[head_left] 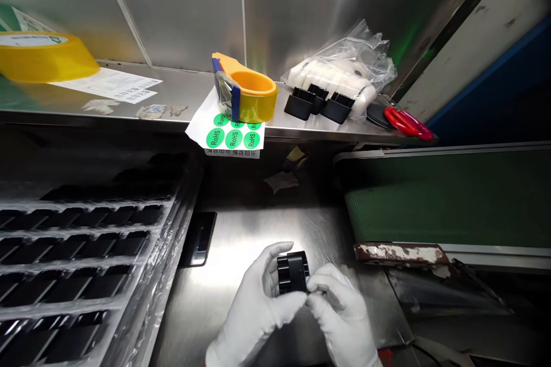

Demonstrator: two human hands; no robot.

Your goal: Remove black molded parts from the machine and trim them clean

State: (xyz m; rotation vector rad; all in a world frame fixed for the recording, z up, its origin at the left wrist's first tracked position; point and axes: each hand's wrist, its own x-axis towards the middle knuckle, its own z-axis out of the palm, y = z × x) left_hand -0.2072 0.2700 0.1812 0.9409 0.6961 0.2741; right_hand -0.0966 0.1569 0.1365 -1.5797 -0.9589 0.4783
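Both my hands wear white gloves and meet low in the middle of the view over a steel worktop point(241, 241). My left hand point(253, 309) grips a small black plastic part point(293, 271) from the left, fingers curled around it. My right hand point(342, 312) pinches the same part at its lower right edge. The part is ribbed and boxy, held just above the steel surface.
A clear tray point(77, 264) of several black parts fills the left. A black phone point(198, 238) lies beside it. On the shelf stand a yellow tape dispenser point(245, 92), green RoHS stickers point(232, 136), black parts point(318, 104), a plastic bag point(344, 69), red scissors point(407, 122). A green conveyor belt point(447, 206) runs right.
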